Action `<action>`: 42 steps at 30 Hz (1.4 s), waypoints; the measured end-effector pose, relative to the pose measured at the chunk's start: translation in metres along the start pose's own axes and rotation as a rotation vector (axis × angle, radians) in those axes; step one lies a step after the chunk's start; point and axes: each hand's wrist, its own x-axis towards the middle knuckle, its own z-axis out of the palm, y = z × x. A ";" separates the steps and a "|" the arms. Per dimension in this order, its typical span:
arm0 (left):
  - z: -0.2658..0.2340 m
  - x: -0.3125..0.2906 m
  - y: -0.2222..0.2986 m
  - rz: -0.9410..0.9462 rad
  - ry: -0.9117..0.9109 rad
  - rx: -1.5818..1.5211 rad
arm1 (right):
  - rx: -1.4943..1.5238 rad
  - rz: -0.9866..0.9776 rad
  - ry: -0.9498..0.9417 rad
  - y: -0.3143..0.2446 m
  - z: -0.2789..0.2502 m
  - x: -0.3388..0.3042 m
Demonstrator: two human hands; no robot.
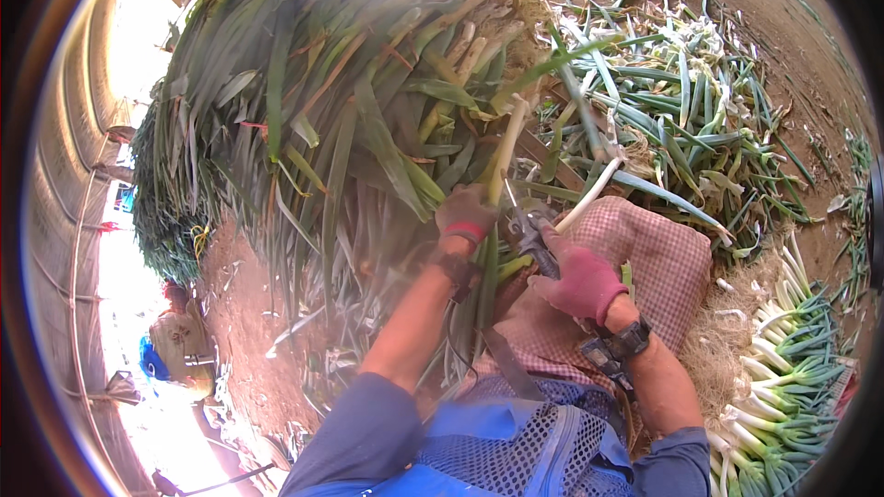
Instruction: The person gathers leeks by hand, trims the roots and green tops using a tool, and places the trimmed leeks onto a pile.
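Observation:
My left hand, in a dark glove with a pink cuff, is closed around a long green onion whose pale root end points up and away. Just to its right, my right hand, in a pink glove, grips a grey air blow gun. The gun's thin nozzle points up toward the onion's white shank. Another white-stemmed onion slants beside the gun, past my right fingers. A pink checked cloth covers my lap and knee under the right hand.
A big heap of untrimmed green onions rises at the left and front. Stripped leaves lie piled on the soil at far right. Cleaned onions are lined up at near right beside root fibres. Another person is at far left.

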 end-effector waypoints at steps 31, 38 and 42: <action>0.065 -0.017 0.061 0.186 -0.009 -0.496 | 0.560 0.279 0.458 0.079 -0.136 0.091; 0.023 0.011 -0.035 -0.058 0.111 -0.119 | 0.151 0.160 -0.135 -0.009 -0.026 0.042; 0.031 -0.002 -0.064 -0.040 0.173 -0.258 | -0.004 0.190 -0.192 -0.023 0.009 0.041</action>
